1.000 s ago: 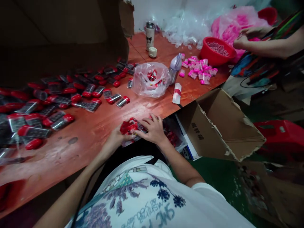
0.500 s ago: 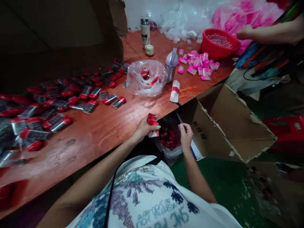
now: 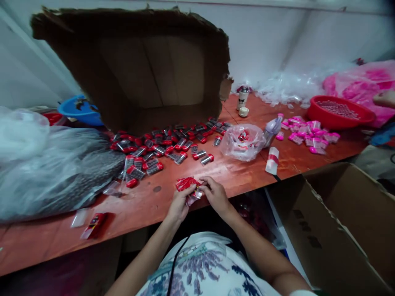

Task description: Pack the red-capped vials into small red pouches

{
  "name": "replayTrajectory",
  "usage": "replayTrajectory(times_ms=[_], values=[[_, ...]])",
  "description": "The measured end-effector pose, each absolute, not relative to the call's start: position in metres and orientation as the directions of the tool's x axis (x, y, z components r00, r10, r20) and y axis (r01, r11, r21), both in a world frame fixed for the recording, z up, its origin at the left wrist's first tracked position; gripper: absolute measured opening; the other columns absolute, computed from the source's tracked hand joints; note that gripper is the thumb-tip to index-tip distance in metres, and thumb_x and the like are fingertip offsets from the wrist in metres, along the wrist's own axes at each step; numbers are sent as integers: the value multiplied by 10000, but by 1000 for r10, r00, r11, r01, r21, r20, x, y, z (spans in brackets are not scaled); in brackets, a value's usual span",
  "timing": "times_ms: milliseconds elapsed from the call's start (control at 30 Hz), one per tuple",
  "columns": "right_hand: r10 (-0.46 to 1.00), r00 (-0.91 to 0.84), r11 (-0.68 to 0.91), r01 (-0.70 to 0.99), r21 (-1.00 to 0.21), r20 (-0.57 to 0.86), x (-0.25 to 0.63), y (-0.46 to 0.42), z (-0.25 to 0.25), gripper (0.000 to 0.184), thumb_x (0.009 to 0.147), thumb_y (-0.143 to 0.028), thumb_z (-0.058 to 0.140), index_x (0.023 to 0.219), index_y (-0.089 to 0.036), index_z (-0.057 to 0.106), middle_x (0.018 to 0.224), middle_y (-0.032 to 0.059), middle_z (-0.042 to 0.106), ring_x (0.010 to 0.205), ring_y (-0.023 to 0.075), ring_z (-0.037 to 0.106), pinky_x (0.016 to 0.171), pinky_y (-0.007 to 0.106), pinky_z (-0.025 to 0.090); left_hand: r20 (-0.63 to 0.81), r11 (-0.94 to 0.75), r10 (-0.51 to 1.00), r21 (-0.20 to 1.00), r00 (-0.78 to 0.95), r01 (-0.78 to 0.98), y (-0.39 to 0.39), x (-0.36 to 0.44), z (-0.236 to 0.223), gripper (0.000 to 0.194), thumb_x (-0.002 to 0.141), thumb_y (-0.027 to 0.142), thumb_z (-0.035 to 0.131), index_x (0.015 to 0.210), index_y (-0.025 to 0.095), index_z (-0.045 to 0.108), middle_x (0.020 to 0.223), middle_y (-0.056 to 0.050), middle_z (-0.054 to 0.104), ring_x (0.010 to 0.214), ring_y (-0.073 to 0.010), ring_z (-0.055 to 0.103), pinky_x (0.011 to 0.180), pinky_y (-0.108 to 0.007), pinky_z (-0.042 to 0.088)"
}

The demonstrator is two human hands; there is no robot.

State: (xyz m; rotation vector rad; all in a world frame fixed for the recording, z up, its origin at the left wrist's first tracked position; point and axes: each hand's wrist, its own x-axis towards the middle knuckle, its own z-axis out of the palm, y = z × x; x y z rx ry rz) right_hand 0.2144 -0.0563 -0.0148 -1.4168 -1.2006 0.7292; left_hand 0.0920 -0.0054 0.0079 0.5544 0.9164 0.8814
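Note:
Red printed wrappers (image 3: pixel 187 183), flat and glossy with a pale lower part, are gripped between the thumb and fingers of my left hand (image 3: pixel 179 204), just over the table's front edge. My right hand (image 3: pixel 217 196) pinches the right side of the same wrappers, its fingertips partly hidden against them. Beyond my hands lies a heap of clear tubes with red caps and dark contents (image 3: pixel 159 150). To the right of that heap, a clear plastic bag (image 3: pixel 245 142) holds more red pieces.
A large cardboard box (image 3: pixel 151 74) lies open behind the heap. Left is a big bag of dark beads (image 3: pixel 61 168); right are pink-capped tubes (image 3: pixel 311 133), a red basin (image 3: pixel 341 113) and a purple-topped bottle (image 3: pixel 271 129). An open carton (image 3: pixel 308 222) stands beside the table's edge. Another person's arm (image 3: pixel 384 98) shows far right.
My view has swung left and up. My right hand has come from above the bag of red pieces below the table edge to the wrappers in my left hand, and now grips them.

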Motion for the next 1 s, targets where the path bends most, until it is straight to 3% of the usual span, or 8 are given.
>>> replayTrajectory(times_ms=[200,300,433,567,633,700,833,1000], values=[[975,29,189,429,-883,222,194,-21,-13,264,915,-269,439,1103,-254,624,860,10,686,740,158,649,670,251,480,-501,503,852,706,151,-498,9,45,1,234,559,85,804,756,118,680,697,-29,709,621,-153,674,606,-254,571],[970,165,34,639,-768,180,208,3,-12,294,947,-359,402,1102,-259,631,824,20,685,725,172,637,664,259,452,-532,468,844,669,68,-577,17,27,-1,164,608,45,761,731,106,673,679,-32,703,595,-139,665,593,-242,570],[908,394,-298,846,-442,142,228,33,-11,374,904,-471,483,1180,-248,602,985,101,653,868,240,612,707,308,423,-558,454,828,599,63,-660,25,8,0,63,717,33,673,716,94,660,660,-50,695,573,-138,661,564,-228,561],[926,357,-312,907,-284,124,224,31,-14,398,884,-495,501,1127,-211,638,996,145,592,907,275,575,708,337,420,-614,476,782,474,110,-741,29,-3,2,134,797,34,599,687,102,636,627,-48,674,533,-120,641,507,-199,531],[946,298,-239,905,-351,125,216,20,-16,318,903,-398,490,1098,-205,651,991,134,573,870,251,573,707,336,428,-640,479,758,419,124,-771,31,-6,3,159,817,34,575,684,99,631,628,-51,670,527,-115,636,502,-196,525],[962,237,-132,837,-531,135,205,5,-18,272,899,-313,488,1093,-214,650,994,106,567,833,213,575,732,328,445,-665,482,736,382,128,-788,31,-7,3,160,822,31,569,690,96,631,638,-55,672,530,-115,636,510,-199,527],[974,160,74,450,-890,162,174,-24,-16,352,868,-304,535,1214,-247,553,1056,58,589,841,169,583,771,298,481,-676,490,723,353,145,-797,31,-6,1,150,815,32,583,694,105,633,631,-46,670,526,-115,633,505,-199,522],[979,107,136,289,-948,173,148,-43,-2,379,851,-278,570,1227,-256,536,1058,50,595,882,172,583,746,282,483,-654,473,746,387,127,-792,30,0,-1,155,795,17,593,677,109,634,638,-42,678,550,-122,643,553,-223,545]])
